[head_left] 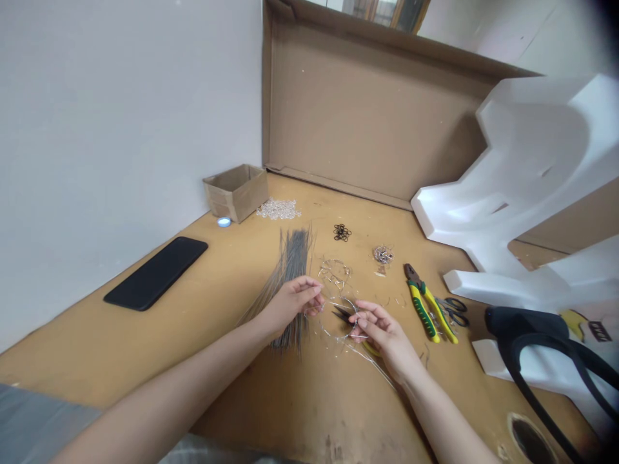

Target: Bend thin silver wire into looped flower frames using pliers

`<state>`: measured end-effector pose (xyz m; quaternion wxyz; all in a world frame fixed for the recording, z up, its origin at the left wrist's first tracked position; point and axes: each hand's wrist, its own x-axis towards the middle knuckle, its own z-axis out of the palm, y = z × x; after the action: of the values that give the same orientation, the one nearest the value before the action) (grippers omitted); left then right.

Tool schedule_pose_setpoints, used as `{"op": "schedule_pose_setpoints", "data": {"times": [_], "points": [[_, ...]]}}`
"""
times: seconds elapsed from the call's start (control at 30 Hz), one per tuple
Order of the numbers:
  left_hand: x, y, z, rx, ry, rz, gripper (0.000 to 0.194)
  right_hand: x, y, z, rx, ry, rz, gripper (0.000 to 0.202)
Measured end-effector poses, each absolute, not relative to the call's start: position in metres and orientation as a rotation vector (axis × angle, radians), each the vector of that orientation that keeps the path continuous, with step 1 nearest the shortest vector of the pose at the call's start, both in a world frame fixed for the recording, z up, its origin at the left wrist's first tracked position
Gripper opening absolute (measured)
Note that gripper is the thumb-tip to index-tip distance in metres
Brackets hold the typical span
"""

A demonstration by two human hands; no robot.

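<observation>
Between my two hands is a thin wire ring (333, 335) with small beads or twists along it. My left hand (298, 303) pinches its left side, fingers closed. On the right side, my right hand (380, 332) grips the ring between thumb and fingers. Under my left hand lies a bundle of straight grey wires (294, 258). Dark-bladed scissors or snips (343, 314) show behind the ring, their yellow handle partly hidden by my right hand. Just beyond the hands rests another loose wire ring (334, 274) on the wooden table (232, 270).
Pliers with green and yellow handles (428, 303) and black-handled scissors (457, 310) lie at the right. Farther back are clear beads (279, 209), black rings (342, 232), a coiled wire piece (383, 254) and a small cardboard box (236, 192). A black phone (157, 272) lies left; white foam (536, 148) stands right.
</observation>
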<state>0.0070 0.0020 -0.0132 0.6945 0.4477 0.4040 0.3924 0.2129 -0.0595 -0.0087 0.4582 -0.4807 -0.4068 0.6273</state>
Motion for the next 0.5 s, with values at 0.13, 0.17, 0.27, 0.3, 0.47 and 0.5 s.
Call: {"op": "schedule_pose_setpoints", "data": {"times": [0.13,0.17,0.27,0.3,0.47,0.5], "points": [[0.0071,0.0017,-0.0115,0.999,0.908,0.876,0.028,0.2131,-0.0595,-0.0085,-1.197,-0.996,1.540,0.038],[0.0072,0.0016,-0.0113,0.997,0.908,0.876,0.028,0.2132,-0.0595,-0.0085,-1.196,-0.996,1.540,0.038],[0.0072,0.0014,-0.0112,0.992,0.905,0.877,0.028,0.2133,-0.0596,-0.0086,-1.187,-1.003,1.539,0.037],[0.0071,0.0013,-0.0114,0.992,0.905,0.877,0.028,0.2131,-0.0595,-0.0086,-1.185,-1.004,1.538,0.037],[0.0066,0.0011,-0.0121,1.001,0.906,0.880,0.027,0.2123,-0.0598,-0.0082,-1.192,-1.000,1.547,0.037],[0.0065,0.0011,-0.0122,1.003,0.908,0.880,0.026,0.2124,-0.0599,-0.0082,-1.192,-1.000,1.548,0.037]]}}
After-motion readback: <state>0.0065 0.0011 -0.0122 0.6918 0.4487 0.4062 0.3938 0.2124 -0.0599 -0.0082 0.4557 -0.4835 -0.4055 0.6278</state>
